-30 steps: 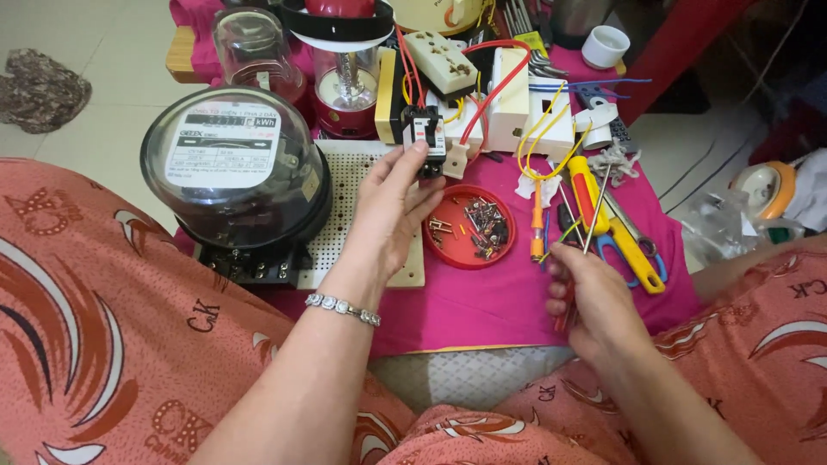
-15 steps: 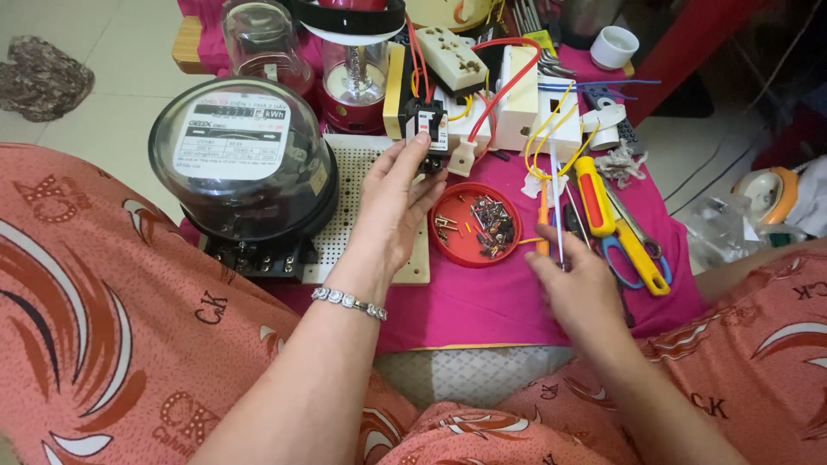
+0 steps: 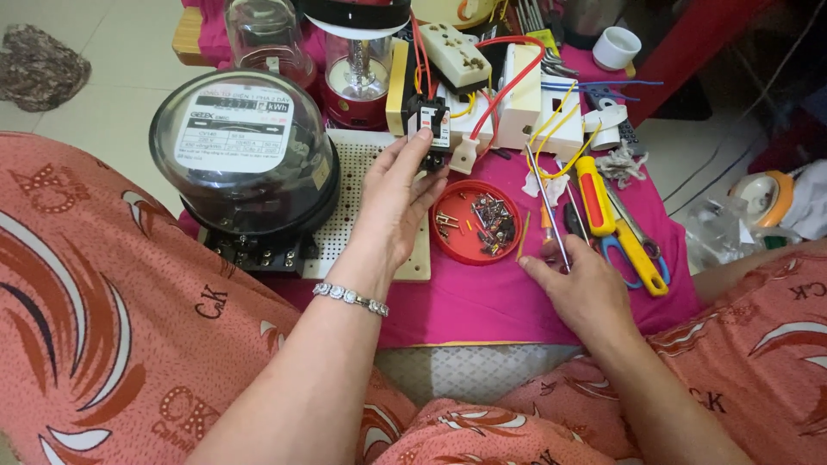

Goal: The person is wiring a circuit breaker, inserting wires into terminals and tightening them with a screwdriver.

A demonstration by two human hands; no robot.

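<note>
My left hand [image 3: 396, 202] reaches over a cream perforated board [image 3: 366, 185] and its fingertips hold a small black breaker-like component [image 3: 427, 120] with red and yellow wires on it. My right hand [image 3: 579, 288] rests on the pink cloth [image 3: 482, 297] and pinches the handle end of a thin metal-shafted screwdriver [image 3: 544, 202], whose shaft points away from me. A red round lid [image 3: 475, 226] full of several small screws lies between the two hands.
A round glass-domed electricity meter [image 3: 245, 159] stands left of the board. Behind are a socket strip [image 3: 455, 53], white boxes, a red lantern [image 3: 360, 65] and a glass dome [image 3: 267, 39]. A yellow-handled screwdriver [image 3: 594, 194], scissors [image 3: 637, 254] and a white cup [image 3: 618, 47] lie right.
My right hand moved left from the yellow tools and took hold of the thin screwdriver. My left hand stayed on the black component.
</note>
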